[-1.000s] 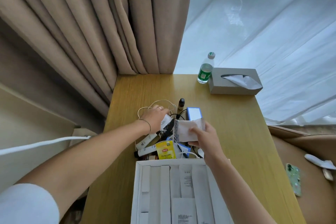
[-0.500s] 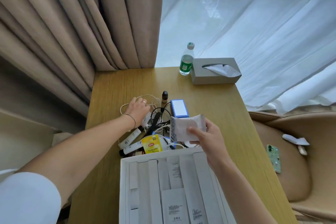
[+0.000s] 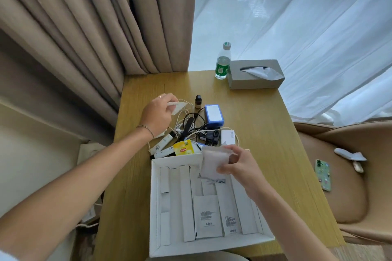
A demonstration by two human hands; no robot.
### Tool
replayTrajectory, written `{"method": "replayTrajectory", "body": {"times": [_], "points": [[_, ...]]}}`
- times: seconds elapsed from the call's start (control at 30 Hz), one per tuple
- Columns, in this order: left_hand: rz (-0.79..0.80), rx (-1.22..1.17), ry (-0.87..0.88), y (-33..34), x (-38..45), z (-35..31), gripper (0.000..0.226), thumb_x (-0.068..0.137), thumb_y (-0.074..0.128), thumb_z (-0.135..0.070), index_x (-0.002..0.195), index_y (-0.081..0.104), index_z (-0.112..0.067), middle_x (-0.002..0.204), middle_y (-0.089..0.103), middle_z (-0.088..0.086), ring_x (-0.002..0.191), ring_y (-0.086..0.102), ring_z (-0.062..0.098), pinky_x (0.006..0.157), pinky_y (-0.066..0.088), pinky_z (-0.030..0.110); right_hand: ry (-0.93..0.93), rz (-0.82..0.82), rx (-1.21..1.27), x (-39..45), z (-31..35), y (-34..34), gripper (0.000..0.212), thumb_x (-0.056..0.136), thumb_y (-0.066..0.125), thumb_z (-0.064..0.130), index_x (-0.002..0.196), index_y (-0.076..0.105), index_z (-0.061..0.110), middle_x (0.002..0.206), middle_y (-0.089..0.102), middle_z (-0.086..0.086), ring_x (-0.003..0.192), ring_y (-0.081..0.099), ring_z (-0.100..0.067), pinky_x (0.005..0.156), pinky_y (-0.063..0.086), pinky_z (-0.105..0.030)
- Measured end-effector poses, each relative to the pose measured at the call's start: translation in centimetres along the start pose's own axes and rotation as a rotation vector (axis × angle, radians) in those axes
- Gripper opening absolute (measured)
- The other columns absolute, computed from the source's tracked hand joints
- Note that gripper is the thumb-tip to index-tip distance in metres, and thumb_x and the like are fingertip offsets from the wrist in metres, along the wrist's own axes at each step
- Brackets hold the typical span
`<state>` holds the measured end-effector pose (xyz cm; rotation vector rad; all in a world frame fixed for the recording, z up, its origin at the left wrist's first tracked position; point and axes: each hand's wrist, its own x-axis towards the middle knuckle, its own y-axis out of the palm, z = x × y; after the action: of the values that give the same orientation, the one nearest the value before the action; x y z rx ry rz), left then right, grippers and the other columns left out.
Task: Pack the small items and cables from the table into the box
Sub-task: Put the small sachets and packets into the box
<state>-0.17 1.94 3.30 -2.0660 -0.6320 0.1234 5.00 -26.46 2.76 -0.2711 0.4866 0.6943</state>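
Observation:
A white box with white dividers and flat packets stands open at the table's near edge. My right hand holds a white sachet just above the box's far rim. My left hand pinches a small white packet lifted over a white cable. Behind the box lies a pile: black cables, a blue box, a white charger, a yellow tea bag, white tubes and a small dark bottle.
A water bottle and a grey tissue box stand at the table's far edge. Beige curtains hang at the left, sheer ones at the right. A tan chair on the right carries a green phone.
My right hand carried the white sachet from above the pile back to the box's far rim. My left hand rose from the cables with a small white packet pinched in it.

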Motion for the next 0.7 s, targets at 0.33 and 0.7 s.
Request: {"method": "replayTrajectory", "body": {"times": [0.33,0.7], "points": [[-0.176,-0.407,-0.226,-3.8,-9.9,-5.0,0.007,0.098,0.060,-0.013,0.097,0.065,-0.018,0.087,0.065,-0.010,0.081,0.061,-0.003,0.055,0.046,0.012,0.132,0.016,-0.270,2.4,-5.9,3.1,0.016,0.082,0.078,0.004,0.090,0.072,0.016,0.089,0.077,-0.004,0.076,0.071,-0.013,0.063,0.054,-0.020],[-0.018,-0.471,-0.426,-1.5,-18.0,-5.9,0.009,0.097,0.064,-0.017,0.105,0.067,-0.021,0.095,0.072,-0.004,0.085,0.070,0.005,0.056,0.055,0.021,0.077,-0.021,-0.642,5.2,-8.0,4.3,0.008,0.076,0.075,0.018,0.070,0.070,0.017,0.070,0.071,0.004,0.070,0.067,-0.015,0.060,0.051,-0.026]]}}
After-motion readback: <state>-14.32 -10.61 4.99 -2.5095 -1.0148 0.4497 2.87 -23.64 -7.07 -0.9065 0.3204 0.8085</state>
